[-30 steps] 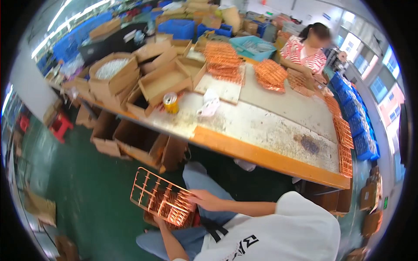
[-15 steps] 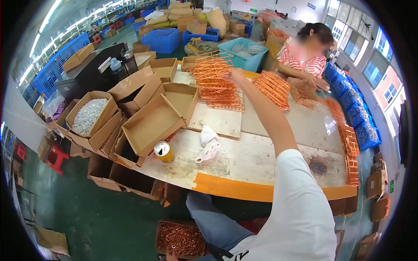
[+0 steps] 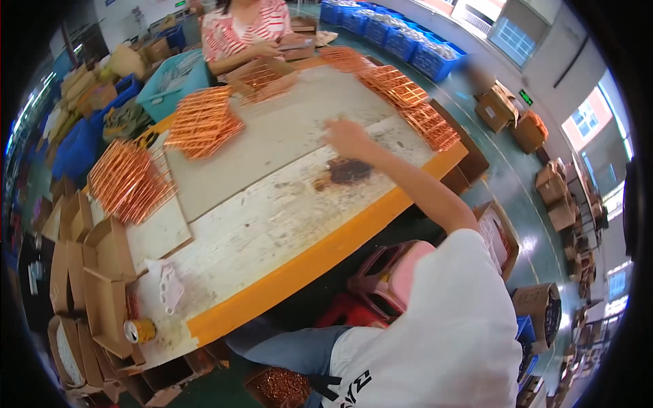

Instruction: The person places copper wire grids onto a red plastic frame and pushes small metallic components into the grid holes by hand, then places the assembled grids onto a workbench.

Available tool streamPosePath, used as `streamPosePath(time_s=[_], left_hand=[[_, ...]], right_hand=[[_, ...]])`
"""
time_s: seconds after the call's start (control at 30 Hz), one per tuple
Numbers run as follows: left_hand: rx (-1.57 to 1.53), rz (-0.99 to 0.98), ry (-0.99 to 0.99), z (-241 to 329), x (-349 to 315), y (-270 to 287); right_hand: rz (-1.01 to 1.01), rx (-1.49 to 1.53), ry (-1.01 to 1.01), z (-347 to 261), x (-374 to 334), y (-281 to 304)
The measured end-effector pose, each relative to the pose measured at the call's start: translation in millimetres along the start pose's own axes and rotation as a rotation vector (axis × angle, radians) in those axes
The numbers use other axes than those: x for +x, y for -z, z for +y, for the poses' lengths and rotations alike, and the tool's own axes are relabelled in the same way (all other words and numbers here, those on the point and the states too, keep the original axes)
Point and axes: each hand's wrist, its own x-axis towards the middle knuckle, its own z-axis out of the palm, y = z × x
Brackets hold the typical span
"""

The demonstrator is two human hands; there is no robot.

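My right hand reaches over the middle of the worktable, above the board near a dark stain. Motion smears its fingers, and I see nothing held in it. Copper-coloured wire racks lie in stacks: one stack at the left, another beyond it, and a third along the right edge, nearest to my hand. My left hand is out of view. Low down beside my leg, a carton of small copper-coloured pieces shows in part.
A yellow can and a white-pink piece stand at the near left, beside cardboard trays. Across the table, a person in a striped top handles something. A pink stool is below the table's front edge.
The view has swung to the right. My right hand has left the left wire rack stack and moved right across the table. My left hand, earlier at the carton below, has gone from view.
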Motion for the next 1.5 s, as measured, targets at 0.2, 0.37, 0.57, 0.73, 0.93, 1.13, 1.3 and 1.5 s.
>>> streamPosePath(time_s=[0.2,0.37,0.57,0.73,0.93,1.13,1.3,1.5], left_hand=[[0.075,0.022,-0.032,23.7,-12.2,-4.3],[0.085,0.087,-0.132,59.3,-23.4,4.6],[0.016,0.310,-0.480,131.2,-53.0,3.1],[-0.085,0.469,-0.872,248.6,-97.2,-95.6],[-0.583,-0.601,-0.776,336.3,-177.1,-220.9],[-1.203,-0.494,-0.556,307.2,-202.5,-184.6],[-1.152,0.022,-0.604,196.3,-207.4,-65.8],[-1.184,0.309,-0.584,98.0,-184.9,-29.7]], right_hand=[[0.179,-0.643,-0.746,256.5,-77.6,3.1],[-0.201,-0.312,-0.694,300.6,-105.9,14.8],[0.041,-0.505,-0.460,290.5,-121.1,48.0],[0.252,-0.693,-0.347,320.4,-168.0,90.3],[0.402,-0.413,-0.017,87.5,-204.9,111.5],[0.086,0.180,0.678,-179.9,-343.5,25.8],[-0.085,0.936,0.936,-254.0,-326.2,0.9],[-1.948,1.209,0.430,-383.9,-332.6,-113.9]])
